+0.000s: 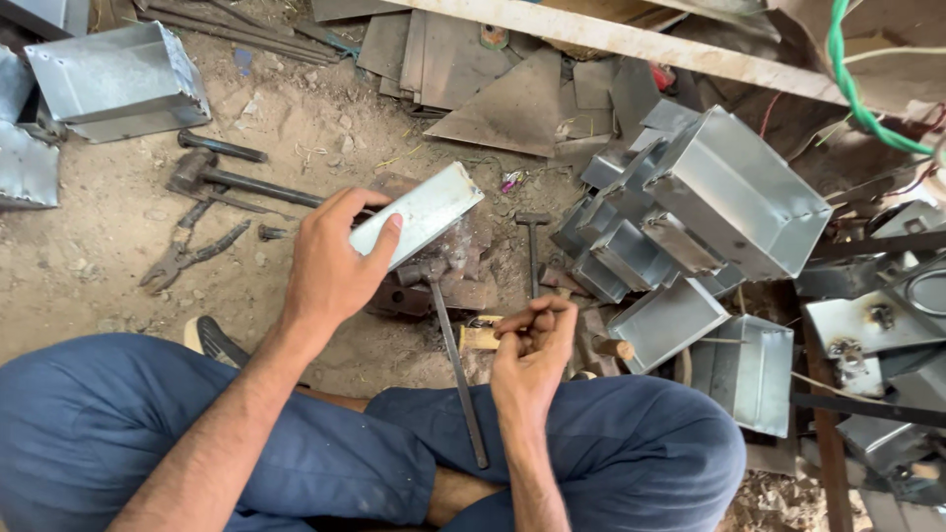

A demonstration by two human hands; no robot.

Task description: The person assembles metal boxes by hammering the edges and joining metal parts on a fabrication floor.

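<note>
While my left hand (330, 266) grips the folded metal box (419, 212) over the iron block (443, 291), my right hand (532, 340) pinches something small; finished boxes (734, 192) pile right, this seam looks unhammered.

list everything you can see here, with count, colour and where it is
folded sheet-metal piece: one, silver, centre, held over a dark iron block
iron block: one, dark rusty, under that piece
long-handled hammer: one, dark, head by the block, handle across the lap
metal boxes: a pile, exact count unclear, silver, right side
metal box: one, silver, top left
hammer: one, dark, on dirt at left
pliers: one pair, dark, left of the knee
flat metal sheets: several, grey-brown, top centre
green cable: one, top right
left hand: grips the folded piece
right hand: pinches something small, unclear what
</note>
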